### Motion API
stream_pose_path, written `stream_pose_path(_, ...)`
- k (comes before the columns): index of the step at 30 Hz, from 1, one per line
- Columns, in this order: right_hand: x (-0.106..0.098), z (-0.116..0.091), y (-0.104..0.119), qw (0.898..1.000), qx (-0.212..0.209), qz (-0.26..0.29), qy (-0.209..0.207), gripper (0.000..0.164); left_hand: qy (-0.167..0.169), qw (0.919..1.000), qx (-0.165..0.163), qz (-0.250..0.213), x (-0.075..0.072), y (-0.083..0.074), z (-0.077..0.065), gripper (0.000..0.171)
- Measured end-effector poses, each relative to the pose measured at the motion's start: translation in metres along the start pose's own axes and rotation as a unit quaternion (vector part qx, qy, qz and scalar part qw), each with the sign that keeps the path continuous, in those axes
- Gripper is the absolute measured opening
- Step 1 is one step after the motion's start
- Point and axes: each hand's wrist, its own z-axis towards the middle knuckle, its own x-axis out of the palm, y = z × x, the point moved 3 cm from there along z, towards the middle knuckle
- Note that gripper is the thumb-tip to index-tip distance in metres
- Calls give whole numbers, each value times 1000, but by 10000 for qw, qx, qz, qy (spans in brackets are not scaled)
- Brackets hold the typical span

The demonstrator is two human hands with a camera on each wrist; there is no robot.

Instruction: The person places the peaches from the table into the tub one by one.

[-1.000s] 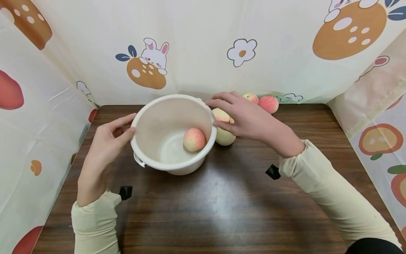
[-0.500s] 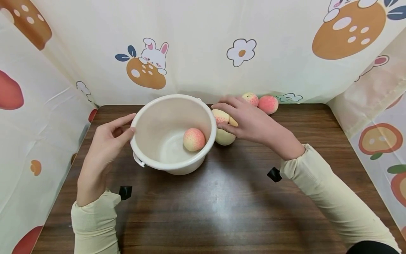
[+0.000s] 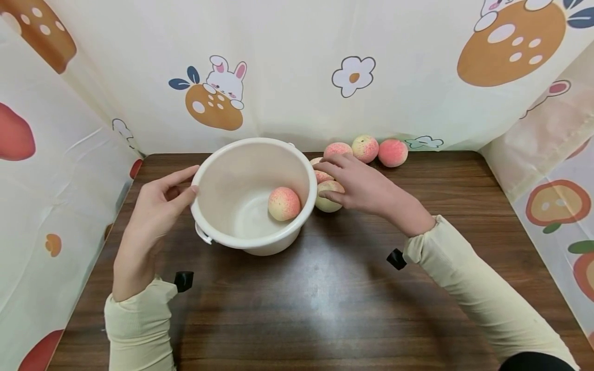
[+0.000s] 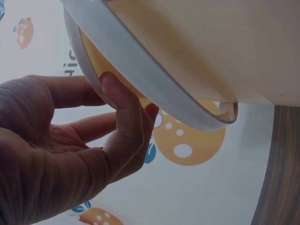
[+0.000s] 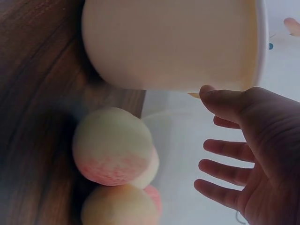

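A white bucket (image 3: 252,242) stands upright on the table, a pink-and-yellow peach (image 3: 284,204) inside it at the right. My left hand (image 3: 150,226) pinches the bucket's left edge; the left wrist view shows the fingers (image 4: 124,112) at the white rim and handle band. Just right of the bucket, my right hand (image 3: 364,188) hovers over several peaches, fingers spread and nothing held. The nearest pale peach (image 3: 328,202) sits below its thumb. In the right wrist view, another look at a peach (image 5: 112,145) shows a gap between it and the hand, which partly hides others in the head view.
Along the back edge, a peach (image 3: 337,149), a second peach (image 3: 365,149) and a redder peach (image 3: 393,153) lie in a row. A printed curtain (image 3: 287,77) hangs behind the dark wooden table (image 3: 297,319) and at both sides.
My right hand has drawn away from the bucket's right rim, then lowered slightly toward the peaches, uncovering a back-row peach. The left hand and the bucket have stayed still.
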Motion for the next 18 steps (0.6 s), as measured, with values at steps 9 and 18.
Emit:
stream_pose_path(9, 21, 0, -8, 9988, 129, -410, 234, 52, 21, 10000, -50, -61, -1, 3, 1, 49)
stream_pose_path(18, 39, -1, -14, 9987, 139, -373, 303, 51, 97, 9999, -77, -117, -1, 2, 1, 50)
